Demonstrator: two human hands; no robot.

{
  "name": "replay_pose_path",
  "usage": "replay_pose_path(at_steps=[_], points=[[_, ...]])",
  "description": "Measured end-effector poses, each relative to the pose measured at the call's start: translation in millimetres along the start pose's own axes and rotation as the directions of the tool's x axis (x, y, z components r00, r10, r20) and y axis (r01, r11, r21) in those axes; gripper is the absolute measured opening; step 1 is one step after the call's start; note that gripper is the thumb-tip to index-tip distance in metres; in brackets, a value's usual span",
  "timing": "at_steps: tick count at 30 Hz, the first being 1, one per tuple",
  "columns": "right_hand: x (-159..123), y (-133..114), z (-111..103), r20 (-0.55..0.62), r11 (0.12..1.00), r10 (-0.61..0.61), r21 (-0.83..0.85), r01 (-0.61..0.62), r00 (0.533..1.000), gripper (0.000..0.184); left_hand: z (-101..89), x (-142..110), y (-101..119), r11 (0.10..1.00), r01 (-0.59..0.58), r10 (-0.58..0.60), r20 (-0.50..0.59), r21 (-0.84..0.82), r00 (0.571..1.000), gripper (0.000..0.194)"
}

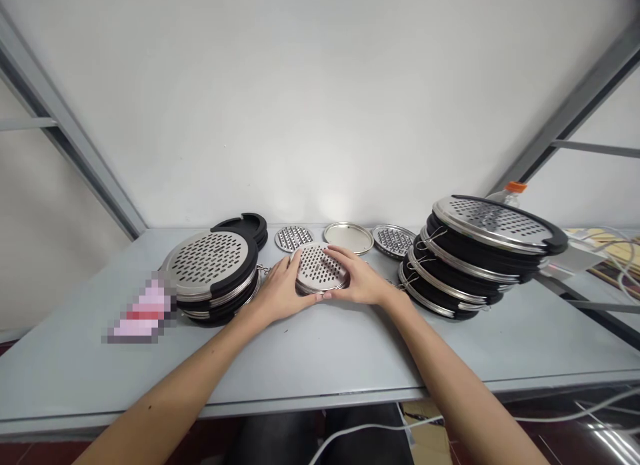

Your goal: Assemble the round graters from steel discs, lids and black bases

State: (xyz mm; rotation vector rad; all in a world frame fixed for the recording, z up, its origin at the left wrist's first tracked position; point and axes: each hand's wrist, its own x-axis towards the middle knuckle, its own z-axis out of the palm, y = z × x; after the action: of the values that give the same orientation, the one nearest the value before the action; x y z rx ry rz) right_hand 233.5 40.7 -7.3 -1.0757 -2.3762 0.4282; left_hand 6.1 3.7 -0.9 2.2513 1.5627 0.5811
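Between my two hands lies a round metal grater (321, 267) with rows of slots, its rim low over the grey tabletop. My left hand (286, 283) curves around its left side, and my right hand (361, 278) wraps the right side. Both thumbs meet at the near rim. Just behind it are a loose grater disc (294, 239) with raised teeth, a plain shallow metal dish (349, 237) and another toothed disc (393, 241). Whether the held grater touches the table is hidden by my hands.
A stack of round graters with black rims (213, 268) stands left; a taller, leaning stack (465, 271) stands right. Black round parts (245, 226) lie behind the left stack. A blurred pink item (143, 311) is at left. An orange-capped bottle (513, 193) and cables (620, 258) are far right.
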Motion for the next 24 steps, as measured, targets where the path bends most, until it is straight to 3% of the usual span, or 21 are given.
replay_pose_path(at_steps=[16, 24], points=[[-0.3, -1.0, 3.3, 0.055, 0.999, 0.040, -0.038, -0.038, 0.998, 0.101, 13.2, 1.6, -7.9, 0.995, -0.059, 0.058, 0.005, 0.075, 0.998, 0.099], [-0.3, 4.9, 6.3, 0.068, 0.999, 0.029, -0.026, -0.027, 0.997, 0.099, 10.6, 0.1, -2.1, 0.989, -0.046, 0.040, 0.045, 0.140, 0.998, 0.096]])
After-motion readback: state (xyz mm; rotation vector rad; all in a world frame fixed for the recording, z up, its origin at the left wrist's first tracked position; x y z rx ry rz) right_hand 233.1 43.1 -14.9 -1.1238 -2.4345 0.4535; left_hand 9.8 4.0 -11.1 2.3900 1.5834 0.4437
